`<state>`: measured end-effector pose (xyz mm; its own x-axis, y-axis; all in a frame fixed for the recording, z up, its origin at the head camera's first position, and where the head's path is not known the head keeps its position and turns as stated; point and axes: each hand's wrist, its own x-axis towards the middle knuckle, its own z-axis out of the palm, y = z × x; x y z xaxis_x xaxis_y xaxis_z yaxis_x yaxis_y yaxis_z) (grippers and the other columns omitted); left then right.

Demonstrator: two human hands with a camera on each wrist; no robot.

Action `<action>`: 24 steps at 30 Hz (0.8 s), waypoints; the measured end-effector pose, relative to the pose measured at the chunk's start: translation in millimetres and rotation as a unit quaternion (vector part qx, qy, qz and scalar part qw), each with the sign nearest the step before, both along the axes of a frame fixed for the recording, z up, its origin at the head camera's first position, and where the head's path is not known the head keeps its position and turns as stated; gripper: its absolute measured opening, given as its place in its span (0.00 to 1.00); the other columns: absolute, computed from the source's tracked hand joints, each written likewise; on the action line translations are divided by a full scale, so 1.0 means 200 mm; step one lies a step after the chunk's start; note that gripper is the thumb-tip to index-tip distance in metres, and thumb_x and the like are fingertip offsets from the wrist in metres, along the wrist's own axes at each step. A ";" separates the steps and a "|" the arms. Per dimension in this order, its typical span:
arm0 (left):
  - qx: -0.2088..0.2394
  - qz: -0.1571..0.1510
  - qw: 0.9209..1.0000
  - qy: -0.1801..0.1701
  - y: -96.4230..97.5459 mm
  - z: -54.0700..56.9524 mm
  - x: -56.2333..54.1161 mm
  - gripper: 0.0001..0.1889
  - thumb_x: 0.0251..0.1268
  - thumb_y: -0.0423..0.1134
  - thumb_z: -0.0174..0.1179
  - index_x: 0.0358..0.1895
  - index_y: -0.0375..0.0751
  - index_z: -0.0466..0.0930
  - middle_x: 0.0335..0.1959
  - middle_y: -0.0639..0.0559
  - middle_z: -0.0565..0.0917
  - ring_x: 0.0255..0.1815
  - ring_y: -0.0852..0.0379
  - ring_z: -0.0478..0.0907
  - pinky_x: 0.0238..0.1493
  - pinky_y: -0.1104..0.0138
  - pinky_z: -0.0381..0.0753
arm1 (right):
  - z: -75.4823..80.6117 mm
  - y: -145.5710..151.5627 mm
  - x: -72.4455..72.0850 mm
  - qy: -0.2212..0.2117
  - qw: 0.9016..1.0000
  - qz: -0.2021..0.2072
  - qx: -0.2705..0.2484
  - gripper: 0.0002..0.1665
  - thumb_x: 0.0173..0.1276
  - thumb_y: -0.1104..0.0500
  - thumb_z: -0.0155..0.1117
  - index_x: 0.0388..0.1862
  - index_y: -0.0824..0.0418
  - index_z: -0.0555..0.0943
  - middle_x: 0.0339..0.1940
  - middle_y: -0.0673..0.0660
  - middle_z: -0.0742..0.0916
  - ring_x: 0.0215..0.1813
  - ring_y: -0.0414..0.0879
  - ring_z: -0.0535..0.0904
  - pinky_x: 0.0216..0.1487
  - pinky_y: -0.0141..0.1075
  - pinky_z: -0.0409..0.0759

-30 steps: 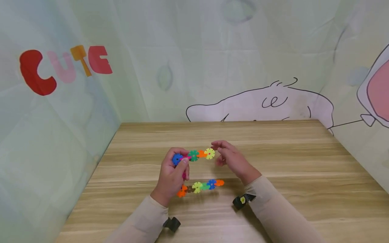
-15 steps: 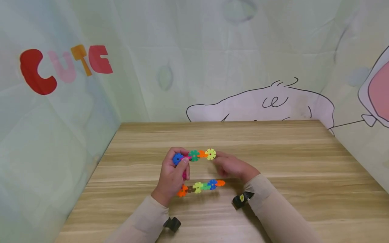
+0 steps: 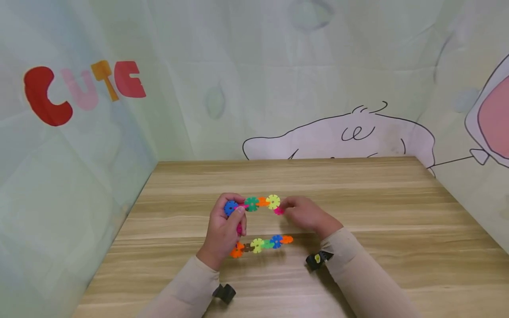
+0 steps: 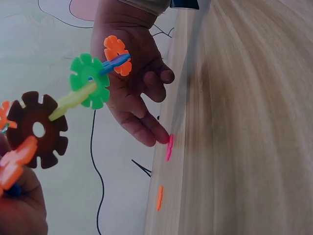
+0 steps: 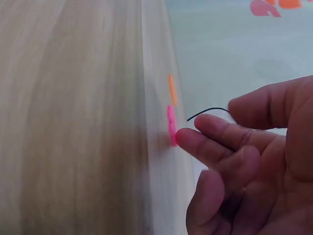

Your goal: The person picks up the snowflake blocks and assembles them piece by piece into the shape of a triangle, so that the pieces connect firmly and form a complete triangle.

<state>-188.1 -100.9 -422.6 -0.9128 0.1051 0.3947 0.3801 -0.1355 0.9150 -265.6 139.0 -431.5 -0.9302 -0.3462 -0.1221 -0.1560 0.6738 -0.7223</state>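
In the head view my left hand (image 3: 226,229) grips a chain of coloured snowflake discs, thumb on top near a blue disc (image 3: 231,207). One arm of the chain runs right to a yellow disc (image 3: 273,202). The nearer arm, with a brown disc (image 4: 33,129) and a green disc (image 4: 90,81) seen up close in the left wrist view, ends in an orange disc (image 3: 287,239). Fingertips of my right hand (image 3: 306,215) touch a pink disc (image 5: 172,126) beside the yellow one; its thumb stays apart. Whether pink and yellow join is unclear.
A wood-grain table (image 3: 358,190) lies under both hands, backed by a printed cloth wall (image 3: 222,70). Another orange disc (image 5: 172,89) shows edge-on beyond the pink one. A black wrist camera (image 3: 316,261) hangs under the right cuff.
My right fingers, spread beside the yellow disc at first, have drawn in and come down. The pink disc now shows at their tips. My left hand and its chain have hardly moved.
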 end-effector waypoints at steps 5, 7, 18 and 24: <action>-0.001 0.002 1.000 0.002 -0.01 0.00 0.00 0.08 0.82 0.28 0.47 0.56 0.30 0.68 0.20 0.49 0.72 0.16 0.57 0.70 0.15 0.73 0.71 | 0.01 0.00 0.00 -0.004 1.000 -0.004 0.000 0.16 0.66 0.68 0.63 0.51 0.61 0.88 0.45 0.55 0.88 0.45 0.50 0.80 0.50 0.43 0.83; 0.000 0.002 1.000 0.000 -0.01 0.00 0.00 0.08 0.82 0.28 0.47 0.56 0.31 0.68 0.20 0.49 0.72 0.16 0.56 0.69 0.15 0.73 0.71 | 0.00 0.00 0.01 -0.005 1.000 0.001 0.010 0.19 0.65 0.68 0.67 0.55 0.61 0.87 0.45 0.56 0.87 0.44 0.50 0.80 0.48 0.42 0.83; -0.003 -0.001 1.000 0.005 -0.01 0.00 -0.01 0.07 0.82 0.29 0.47 0.56 0.30 0.68 0.20 0.43 0.71 0.16 0.57 0.70 0.15 0.71 0.71 | -0.02 0.00 0.02 0.002 0.999 0.034 0.036 0.15 0.57 0.74 0.66 0.39 0.58 0.85 0.28 0.52 0.83 0.27 0.46 0.73 0.30 0.34 0.72; 0.002 -0.005 1.000 0.005 -0.01 -0.01 -0.01 0.08 0.82 0.29 0.47 0.56 0.29 0.68 0.20 0.42 0.71 0.16 0.57 0.70 0.15 0.72 0.71 | -0.02 0.01 0.03 0.002 0.998 0.031 0.048 0.15 0.58 0.74 0.67 0.41 0.58 0.82 0.25 0.52 0.81 0.26 0.45 0.73 0.30 0.34 0.71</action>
<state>-190.3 -103.3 -423.7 -0.9075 0.1134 0.4046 0.3880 -0.1431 0.9105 -260.2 140.0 -435.1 -0.9078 -0.3904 -0.1530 -0.2033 0.7290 -0.6536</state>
